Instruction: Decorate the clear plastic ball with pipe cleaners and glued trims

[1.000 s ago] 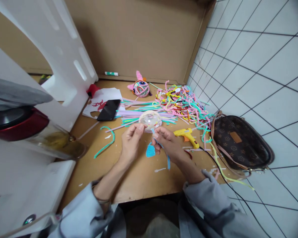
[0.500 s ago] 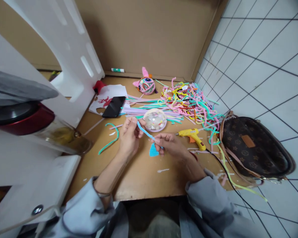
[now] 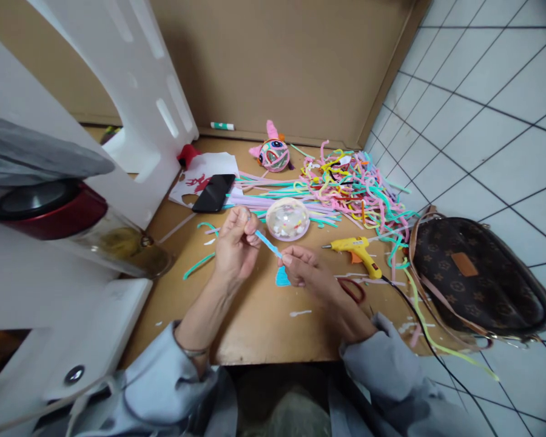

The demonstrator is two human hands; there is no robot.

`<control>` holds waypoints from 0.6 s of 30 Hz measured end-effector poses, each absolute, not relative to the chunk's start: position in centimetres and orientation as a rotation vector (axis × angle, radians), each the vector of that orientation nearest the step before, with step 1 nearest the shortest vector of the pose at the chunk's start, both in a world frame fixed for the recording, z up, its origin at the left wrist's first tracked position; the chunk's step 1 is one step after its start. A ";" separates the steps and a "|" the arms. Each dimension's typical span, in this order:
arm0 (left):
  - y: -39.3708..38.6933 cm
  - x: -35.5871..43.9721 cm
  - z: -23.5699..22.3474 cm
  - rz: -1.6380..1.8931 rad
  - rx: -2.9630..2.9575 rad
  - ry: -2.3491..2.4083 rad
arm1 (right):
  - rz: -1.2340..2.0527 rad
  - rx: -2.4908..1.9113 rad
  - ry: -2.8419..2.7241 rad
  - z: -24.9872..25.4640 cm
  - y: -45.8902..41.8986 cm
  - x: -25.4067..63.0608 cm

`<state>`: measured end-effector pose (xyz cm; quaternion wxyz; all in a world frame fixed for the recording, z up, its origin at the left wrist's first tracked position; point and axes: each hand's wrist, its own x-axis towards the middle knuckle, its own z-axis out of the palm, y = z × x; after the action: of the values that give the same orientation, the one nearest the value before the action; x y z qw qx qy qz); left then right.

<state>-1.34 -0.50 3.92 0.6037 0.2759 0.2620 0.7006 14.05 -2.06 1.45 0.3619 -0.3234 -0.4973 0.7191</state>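
A short blue pipe cleaner (image 3: pixel 268 243) is stretched between my two hands above the table. My left hand (image 3: pixel 237 241) pinches its upper left end, and my right hand (image 3: pixel 307 266) grips the lower right end. Just under my right fingers lies a blue triangular piece (image 3: pixel 283 277) made of pipe cleaner rows, partly covered by the hand. Behind my hands sits a clear round ball or dome (image 3: pixel 287 220) with a pale rim and small colourful bits. To the right of it rests a yellow glue gun (image 3: pixel 355 250). Red scissor handles (image 3: pixel 353 290) show beside my right wrist.
A tangle of coloured pipe cleaners (image 3: pixel 350 188) and straight bundles fill the back. A decorated ball with pink ears (image 3: pixel 273 153), a black phone (image 3: pixel 213 193) and a marker (image 3: pixel 222 126) lie there too. A brown handbag (image 3: pixel 477 273) stands right, a red-lidded bottle (image 3: pixel 118 240) left.
The blue pipe cleaner looks straighter between my hands. My left hand has turned and risen slightly. The view has shifted a little, and more of the red scissor handles shows.
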 end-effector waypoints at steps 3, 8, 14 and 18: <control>-0.6 -1.2 4.2 1.621 0.608 0.590 | 1.932 -0.782 -1.270 1.4 -2.1 14.2; -0.6 -1.0 4.3 1.611 0.602 0.601 | 1.832 -0.861 -1.405 1.4 -2.0 14.6; -0.9 -0.7 3.3 1.610 0.876 0.684 | 1.439 -0.862 -1.800 1.6 -1.7 15.0; -0.8 -0.5 1.6 1.616 1.120 0.767 | 1.393 -0.888 -1.784 1.5 -1.5 15.2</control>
<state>-0.52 -0.83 1.64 0.4931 0.4617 0.3163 0.6661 15.25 -1.47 1.51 0.3478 -0.3426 -0.6879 0.5371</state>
